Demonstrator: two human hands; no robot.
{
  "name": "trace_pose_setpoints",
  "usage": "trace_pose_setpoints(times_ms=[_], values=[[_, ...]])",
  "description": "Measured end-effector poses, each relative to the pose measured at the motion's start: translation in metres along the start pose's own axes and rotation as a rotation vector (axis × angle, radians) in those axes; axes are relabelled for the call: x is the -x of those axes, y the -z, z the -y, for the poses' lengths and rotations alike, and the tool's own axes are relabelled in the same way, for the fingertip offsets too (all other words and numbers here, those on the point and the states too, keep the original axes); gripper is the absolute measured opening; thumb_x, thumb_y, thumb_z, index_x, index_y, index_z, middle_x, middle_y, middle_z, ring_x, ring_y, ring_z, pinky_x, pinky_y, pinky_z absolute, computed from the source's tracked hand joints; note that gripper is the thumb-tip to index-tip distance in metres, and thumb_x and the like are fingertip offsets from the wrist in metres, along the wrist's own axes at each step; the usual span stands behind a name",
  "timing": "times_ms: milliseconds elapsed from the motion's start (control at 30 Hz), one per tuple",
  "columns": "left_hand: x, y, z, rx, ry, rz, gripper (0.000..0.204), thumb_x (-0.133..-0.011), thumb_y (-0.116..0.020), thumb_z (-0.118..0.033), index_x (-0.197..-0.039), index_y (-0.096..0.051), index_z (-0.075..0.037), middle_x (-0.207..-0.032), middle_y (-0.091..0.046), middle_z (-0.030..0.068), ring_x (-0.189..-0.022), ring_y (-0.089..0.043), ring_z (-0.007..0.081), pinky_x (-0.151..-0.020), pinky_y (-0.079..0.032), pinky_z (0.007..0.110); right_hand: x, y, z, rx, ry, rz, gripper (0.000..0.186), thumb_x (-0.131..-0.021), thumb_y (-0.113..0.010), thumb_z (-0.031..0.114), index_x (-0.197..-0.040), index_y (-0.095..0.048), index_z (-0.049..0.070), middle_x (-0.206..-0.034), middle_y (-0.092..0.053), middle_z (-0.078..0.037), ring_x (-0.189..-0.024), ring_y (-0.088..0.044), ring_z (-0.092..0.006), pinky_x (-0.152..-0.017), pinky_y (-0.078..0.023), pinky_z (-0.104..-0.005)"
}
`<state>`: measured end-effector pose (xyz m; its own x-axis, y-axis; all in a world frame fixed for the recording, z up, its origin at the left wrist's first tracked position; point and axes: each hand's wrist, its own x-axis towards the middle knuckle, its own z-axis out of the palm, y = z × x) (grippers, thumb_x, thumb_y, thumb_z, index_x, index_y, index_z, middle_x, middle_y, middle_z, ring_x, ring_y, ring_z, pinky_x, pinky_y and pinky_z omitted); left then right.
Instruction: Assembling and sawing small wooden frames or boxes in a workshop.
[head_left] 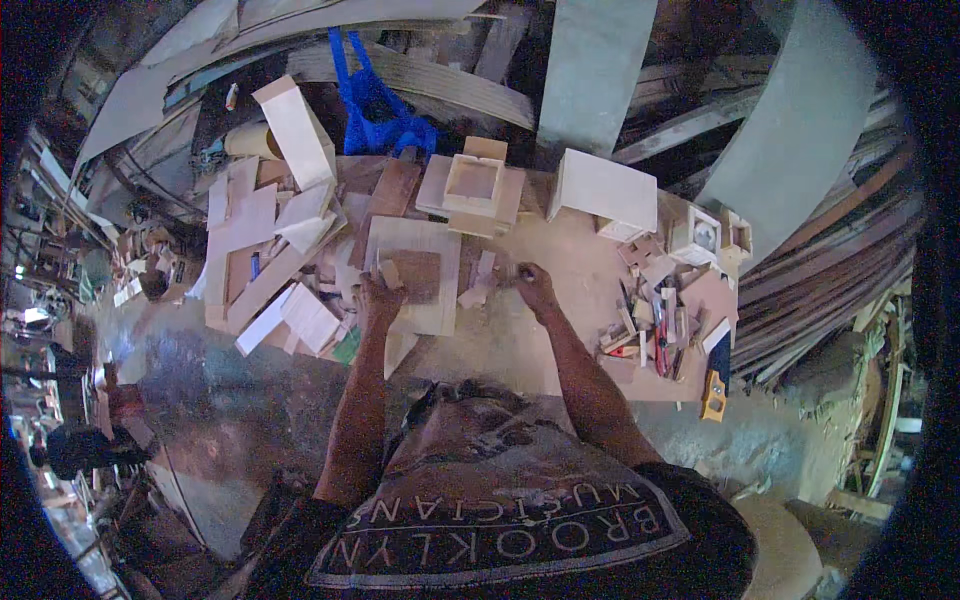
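Note:
A square pale wooden panel (433, 236) lies in front of me on the workbench, with a darker brown square in its middle. At its left edge my left hand (380, 300) is closed around a small light wood piece (391, 273) that stands up from the fingers. To the right of the panel, my right hand (537, 288) is held with its fingertips pinched together; whatever is between them is too small to make out. Small wood offcuts (483, 275) rest between the panel and that hand.
A stepped wooden box assembly (474, 182) and a white-topped box (606, 185) stand at the back. Tools and scraps (660, 325) crowd the right, near a yellow tool (714, 396). Stacked boards (248, 220) cover the left. A blue plastic chair (375, 110) stands beyond.

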<state>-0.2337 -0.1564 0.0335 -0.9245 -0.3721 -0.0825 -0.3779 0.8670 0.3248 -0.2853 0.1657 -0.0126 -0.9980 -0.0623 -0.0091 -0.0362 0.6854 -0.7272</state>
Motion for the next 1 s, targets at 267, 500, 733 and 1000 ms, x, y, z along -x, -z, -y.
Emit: trace_pose_setpoints(times_ms=[267, 500, 733, 1000], values=[[-0.013, -0.05, 0.031, 0.369, -0.141, -0.055, 0.084, -0.067, -0.077, -0.035, -0.131, -0.037, 0.002, -0.131, -0.042, 0.0271, -0.116, -0.045, 0.0431, -0.096, -0.037, 0.051, 0.029, 0.001, 0.039, -0.874, -0.607, 0.23, 0.031, -0.081, -0.063, 0.022, -0.109, -0.058, 0.011, -0.092, -0.059, -0.001, -0.085, -0.054, -0.0147, -0.074, -0.043, -0.0342], [-0.016, -0.082, 0.025, 0.439, 0.072, 0.063, 0.098, -0.065, -0.078, -0.029, -0.138, -0.023, 0.006, -0.131, -0.042, 0.0292, -0.116, -0.046, 0.0422, -0.096, -0.04, 0.045, 0.011, -0.021, 0.114, -0.879, -0.312, 0.289, 0.035, -0.081, -0.066, 0.024, -0.109, -0.058, 0.006, -0.101, -0.062, -0.005, -0.094, -0.057, -0.0153, -0.078, -0.046, -0.0309], [0.012, -0.038, 0.005, 0.553, -0.116, -0.191, 0.109, -0.068, -0.077, -0.014, -0.142, 0.001, 0.005, -0.138, -0.032, 0.0276, -0.129, -0.033, 0.0375, -0.101, -0.036, 0.042, -0.086, -0.076, 0.206, -0.293, 0.366, 0.246, 0.037, -0.079, -0.064, 0.014, -0.114, -0.056, 0.004, -0.105, -0.062, -0.01, -0.098, -0.058, -0.0221, -0.086, -0.046, -0.0321], [0.015, -0.025, 0.043, 0.421, -0.328, -0.054, 0.08, -0.068, -0.079, -0.008, -0.127, -0.024, 0.0, -0.125, -0.048, 0.0186, -0.105, -0.053, 0.0281, -0.086, -0.047, 0.031, -0.102, -0.103, 0.215, 0.038, 0.546, 0.103, 0.037, -0.075, -0.064, 0.011, -0.11, -0.056, 0.004, -0.104, -0.061, -0.015, -0.095, -0.061, -0.0311, -0.082, -0.049, -0.0374]])
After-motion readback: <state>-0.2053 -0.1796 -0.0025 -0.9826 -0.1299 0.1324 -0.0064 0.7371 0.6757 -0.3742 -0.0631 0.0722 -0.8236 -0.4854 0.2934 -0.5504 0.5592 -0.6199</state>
